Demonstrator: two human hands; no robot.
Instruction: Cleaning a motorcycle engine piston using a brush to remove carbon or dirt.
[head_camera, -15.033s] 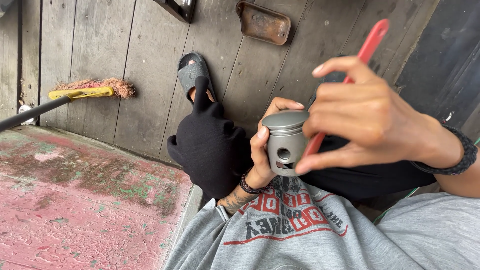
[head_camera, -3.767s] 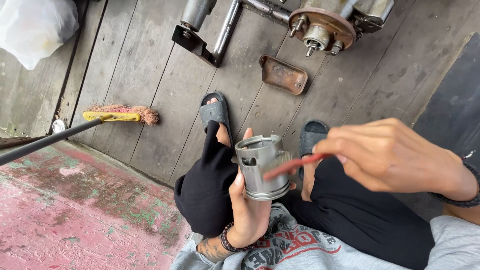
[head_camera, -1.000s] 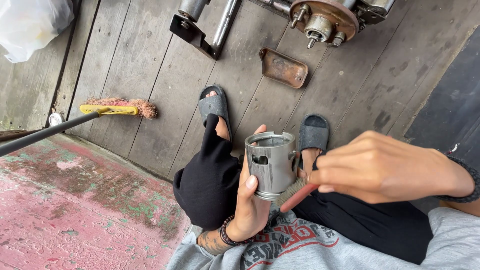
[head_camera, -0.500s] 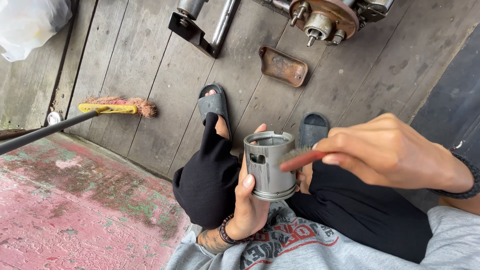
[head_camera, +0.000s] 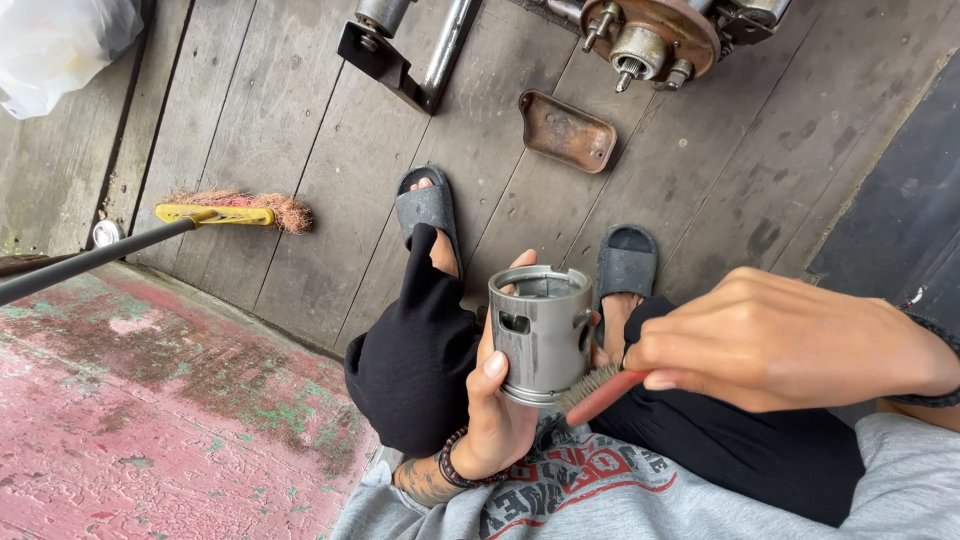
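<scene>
At the frame's centre the left hand (head_camera: 490, 420) wraps a grey metal piston (head_camera: 540, 322), held upright with its open end up, above the lap. The right hand (head_camera: 790, 340) comes in from the right, fingers closed on a red-handled brush (head_camera: 603, 388) whose bristles touch the piston's lower right edge. A broom (head_camera: 225, 213) lies at left on the wooden floor (head_camera: 300, 130); a rusty tray (head_camera: 566, 131) sits at upper centre.

The single head-worn camera looks steeply down from above the seated person's lap, close to both hands (head_camera: 700, 360). It faces forward past the knees to the wooden floor (head_camera: 300, 130), with no second view.
</scene>
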